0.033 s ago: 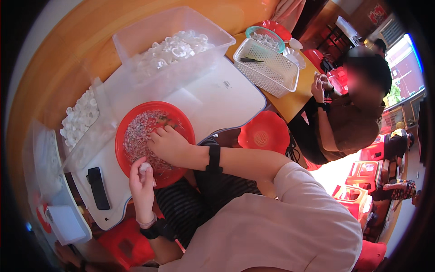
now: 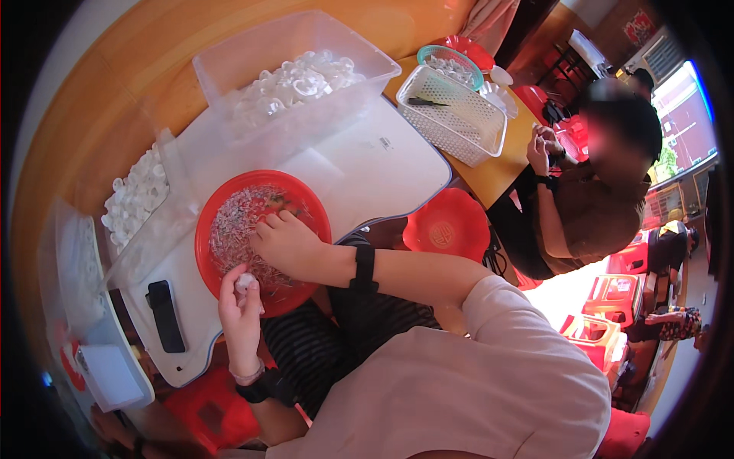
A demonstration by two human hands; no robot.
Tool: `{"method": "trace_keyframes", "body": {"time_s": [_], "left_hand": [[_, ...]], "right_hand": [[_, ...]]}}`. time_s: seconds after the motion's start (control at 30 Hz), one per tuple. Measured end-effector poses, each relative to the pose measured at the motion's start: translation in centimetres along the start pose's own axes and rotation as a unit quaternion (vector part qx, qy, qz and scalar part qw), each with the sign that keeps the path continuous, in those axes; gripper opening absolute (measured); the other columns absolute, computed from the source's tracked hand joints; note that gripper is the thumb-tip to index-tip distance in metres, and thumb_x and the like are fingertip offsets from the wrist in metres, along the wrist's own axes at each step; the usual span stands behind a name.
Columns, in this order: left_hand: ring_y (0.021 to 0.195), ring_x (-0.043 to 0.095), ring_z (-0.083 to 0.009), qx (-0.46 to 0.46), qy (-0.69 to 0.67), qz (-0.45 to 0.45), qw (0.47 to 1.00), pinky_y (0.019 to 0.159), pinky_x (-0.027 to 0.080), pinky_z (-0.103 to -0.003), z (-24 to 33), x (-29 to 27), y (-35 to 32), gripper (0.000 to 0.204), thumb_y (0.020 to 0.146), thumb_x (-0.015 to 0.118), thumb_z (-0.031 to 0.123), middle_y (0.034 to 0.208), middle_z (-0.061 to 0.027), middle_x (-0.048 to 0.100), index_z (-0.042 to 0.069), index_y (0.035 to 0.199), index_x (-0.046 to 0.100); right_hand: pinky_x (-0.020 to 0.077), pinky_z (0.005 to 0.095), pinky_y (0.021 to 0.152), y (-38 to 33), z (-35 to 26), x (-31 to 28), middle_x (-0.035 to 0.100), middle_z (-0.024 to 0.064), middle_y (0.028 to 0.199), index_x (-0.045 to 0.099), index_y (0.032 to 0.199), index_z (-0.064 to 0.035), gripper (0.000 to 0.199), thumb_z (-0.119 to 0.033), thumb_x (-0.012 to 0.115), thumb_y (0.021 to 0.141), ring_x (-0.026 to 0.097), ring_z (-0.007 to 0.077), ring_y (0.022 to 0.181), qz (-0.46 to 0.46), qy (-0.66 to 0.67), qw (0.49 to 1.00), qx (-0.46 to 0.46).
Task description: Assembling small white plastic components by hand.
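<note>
Nothing has moved since the earlier frame: both hands sit as before. The right hand [image 2: 287,243] lies palm-down w/ fingers loosely spread, tips buried in the heap of tiny pale, glinting bits [image 2: 237,222] filling the round red plastic bowl [image 2: 313,210]. The left hand [image 2: 241,302] hovers at the bowl's near rim, just below the right, thumb & fingers pinching a small white translucent cap [image 2: 245,281]. The bowl rests on a smooth white tabletop [image 2: 382,172]. Beyond it stands a clear rectangular plastic bin [image 2: 359,57] piled w/ white ring-shaped caps [image 2: 294,83]; more loose caps [image 2: 134,197] lie to the left. A flat black oblong device [image 2: 165,315] lies on the table near the left hand. A white mesh basket [image 2: 451,115] sits on the far side, by another person's hands [image 2: 541,145].
</note>
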State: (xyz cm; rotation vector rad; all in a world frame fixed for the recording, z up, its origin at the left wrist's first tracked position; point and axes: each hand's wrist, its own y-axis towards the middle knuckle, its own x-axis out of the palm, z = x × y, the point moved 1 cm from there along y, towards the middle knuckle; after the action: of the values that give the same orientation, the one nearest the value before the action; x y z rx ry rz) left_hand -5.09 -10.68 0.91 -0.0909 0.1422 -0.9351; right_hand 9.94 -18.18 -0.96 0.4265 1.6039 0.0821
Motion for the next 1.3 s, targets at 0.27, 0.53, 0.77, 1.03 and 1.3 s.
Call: {"method": "trace_keyframes", "body": {"time_s": [0.27,0.53,0.77,1.03,1.3], "left_hand": [[0.064,0.047,-0.0029,-0.005,0.025,-0.009,1.000,0.053,0.040,-0.017,0.1,0.5,0.3,0.032,0.091,0.056,0.006,0.088,-0.0002,0.053,0.000,0.122,0.049],[0.066,0.049,-0.0045,0.045,0.079,-0.007,0.996,0.056,0.043,-0.018,-0.5,1.2,0.9,0.028,0.090,0.055,0.003,0.091,-0.0010,0.053,0.000,0.117,0.051],[0.059,0.044,-0.0028,0.013,0.036,0.002,0.999,0.050,0.037,-0.017,-0.5,1.4,0.6,0.019,0.090,0.052,0.002,0.081,0.0014,0.048,0.004,0.109,0.051],[0.057,0.040,-0.0016,0.017,0.035,0.017,0.999,0.049,0.033,-0.016,-0.4,1.4,0.5,0.019,0.092,0.052,0.006,0.074,0.0042,0.045,0.005,0.111,0.050],[0.057,0.041,-0.0027,0.026,0.044,0.019,0.999,0.049,0.035,-0.017,-0.6,0.2,0.0,0.020,0.091,0.053,0.004,0.083,0.0003,0.049,0.004,0.111,0.051]], "right_hand": [[0.0472,0.0395,0.075,-0.7,1.6,-0.5,0.060,0.0139,0.089,0.056,0.092,-0.0023,0.015,-0.007,0.059,0.078,0.060,0.0285,0.085,0.039,0.258,0.962,0.076],[0.0465,0.0379,0.066,-2.6,1.5,-3.4,0.057,0.0146,0.084,0.053,0.089,-0.0023,0.008,-0.005,0.056,0.082,0.058,0.0304,0.077,0.033,0.477,0.872,0.104],[0.0425,0.0374,0.077,-2.9,0.8,-0.6,0.056,0.0096,0.094,0.058,0.092,-0.0052,0.022,-0.012,0.060,0.072,0.054,0.0255,0.092,0.049,0.076,0.995,0.034],[0.0428,0.0345,0.079,-1.4,-1.1,0.4,0.056,0.0078,0.094,0.062,0.091,-0.0068,0.021,-0.018,0.059,0.073,0.055,0.0240,0.092,0.057,0.031,0.998,0.005],[0.0430,0.0358,0.080,-1.1,-0.9,0.0,0.058,0.0074,0.091,0.061,0.090,-0.0089,0.017,-0.016,0.059,0.075,0.057,0.0248,0.091,0.016,0.050,0.999,-0.007]]}}
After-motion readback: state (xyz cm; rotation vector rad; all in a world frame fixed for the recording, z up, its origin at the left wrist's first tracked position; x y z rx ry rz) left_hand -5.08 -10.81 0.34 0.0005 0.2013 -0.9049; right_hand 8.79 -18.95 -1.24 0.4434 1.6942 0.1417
